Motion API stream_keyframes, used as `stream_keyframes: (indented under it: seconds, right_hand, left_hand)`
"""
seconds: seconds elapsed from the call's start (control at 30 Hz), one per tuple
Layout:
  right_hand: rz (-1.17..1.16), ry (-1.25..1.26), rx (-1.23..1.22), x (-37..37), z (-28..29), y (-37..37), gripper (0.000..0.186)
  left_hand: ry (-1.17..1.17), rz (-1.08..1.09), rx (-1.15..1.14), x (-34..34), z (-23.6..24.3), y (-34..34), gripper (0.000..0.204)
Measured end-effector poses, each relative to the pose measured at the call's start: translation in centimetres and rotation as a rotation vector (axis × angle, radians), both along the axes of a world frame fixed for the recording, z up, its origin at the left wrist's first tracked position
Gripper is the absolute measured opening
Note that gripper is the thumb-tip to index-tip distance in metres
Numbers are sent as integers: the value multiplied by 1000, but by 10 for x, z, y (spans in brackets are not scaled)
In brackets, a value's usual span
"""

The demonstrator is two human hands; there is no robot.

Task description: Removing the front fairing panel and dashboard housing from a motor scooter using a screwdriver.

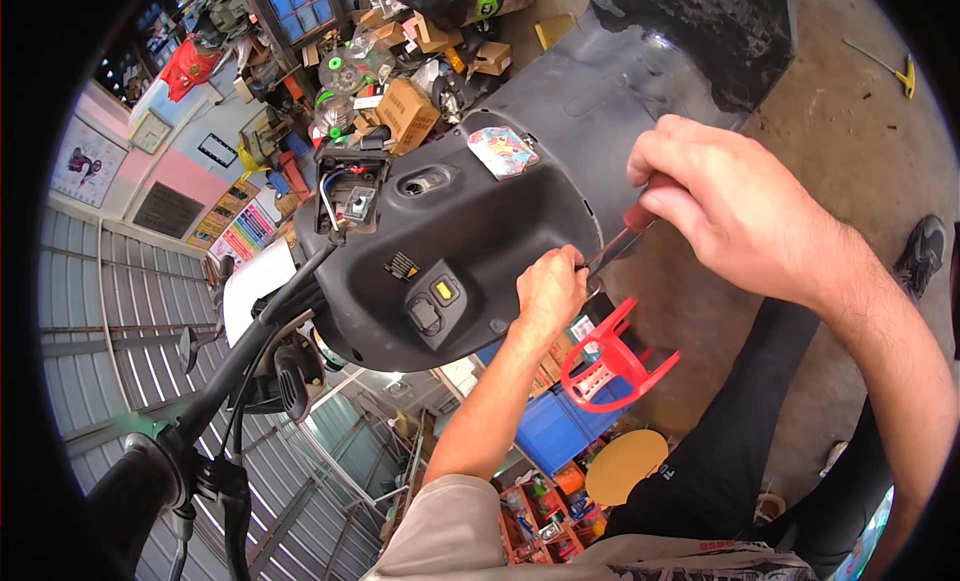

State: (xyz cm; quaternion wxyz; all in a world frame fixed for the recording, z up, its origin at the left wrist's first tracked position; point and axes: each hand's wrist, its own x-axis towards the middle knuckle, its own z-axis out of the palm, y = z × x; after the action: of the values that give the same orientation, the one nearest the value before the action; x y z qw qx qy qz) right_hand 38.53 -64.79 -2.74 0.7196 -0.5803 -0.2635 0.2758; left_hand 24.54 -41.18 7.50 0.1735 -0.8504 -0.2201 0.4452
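My right hand (pixel 715 201) is closed around the dark red handle of a screwdriver (pixel 638 218). Its shaft slants down and left to the lower edge of a scooter's black inner front panel (pixel 500 211). There my left hand (pixel 552 289) is closed, fingertips pinched at the panel edge close to the screwdriver's tip. What those fingers hold is hidden, and so is the tip. On the panel are a keyhole recess (pixel 424 182), a socket plate with a yellow piece (pixel 444 289), and a small colourful packet (pixel 503 153).
The handlebar (pixel 225 373) with its cables runs down the left. An opened housing with wires (pixel 350 203) tops the panel. Cardboard boxes (pixel 405 113) and bottles crowd the back. A red plastic stool (pixel 648 373) and blue bin (pixel 555 436) stand below; a yellow-handled tool (pixel 908 79) lies on the floor.
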Motion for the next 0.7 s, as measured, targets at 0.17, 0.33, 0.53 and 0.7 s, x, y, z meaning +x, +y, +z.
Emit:
stream_keyframes:
  seconds: [0.17,0.33,0.53,0.7]
  right_hand:
    - [61,127,14,1,3,-7,15]
    - [-44,-59,113,-1,3,-8,14]
    - [-30,137,188,-2,17,-11,21]
    - [-13,36,33,1,21,-17,15]
  left_hand:
    - [-18,-10,-5,-2,-9,2,24]
    - [-2,-2,-14,-3,-10,3,22]
    - [30,-2,-1,1,-11,5,22]
    - [134,15,52,3,-15,11,24]
